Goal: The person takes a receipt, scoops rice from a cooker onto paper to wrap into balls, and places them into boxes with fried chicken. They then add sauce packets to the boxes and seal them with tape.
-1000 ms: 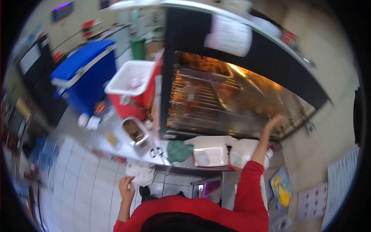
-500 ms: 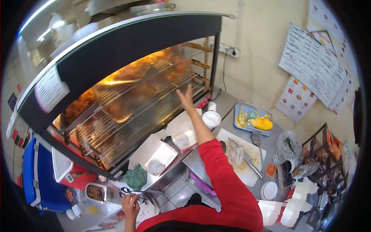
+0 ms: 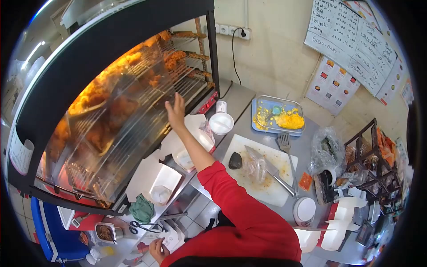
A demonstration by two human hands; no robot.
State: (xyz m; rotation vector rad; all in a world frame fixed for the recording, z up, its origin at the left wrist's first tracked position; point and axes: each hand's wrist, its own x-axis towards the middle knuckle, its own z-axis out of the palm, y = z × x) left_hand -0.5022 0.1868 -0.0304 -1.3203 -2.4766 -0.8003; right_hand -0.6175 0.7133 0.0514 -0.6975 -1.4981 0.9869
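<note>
My right hand reaches out with thumb and fingers apart, at the right part of the sliding glass front of a lit food warmer. Behind the glass, fried chicken lies on wire racks. Below my forearm stand two open white cardboard boxes, the nearer box holding a small wrapped white bundle. My left hand hangs low by the white printed paper, fingers loosely bent and nothing visible in them. Black-handled scissors and a green cloth lie just beyond it.
A white cutting board carries a knife and a plastic bag. Beside it lies a slotted spatula. Behind are a blue tray with yellow food and a lidded white tub. A blue cooler stands lower left.
The view has turned right, so the warmer sits further left. My right hand remains outstretched at the glass. My left hand has dropped lower, away from the scissors, and its fingers have loosened.
</note>
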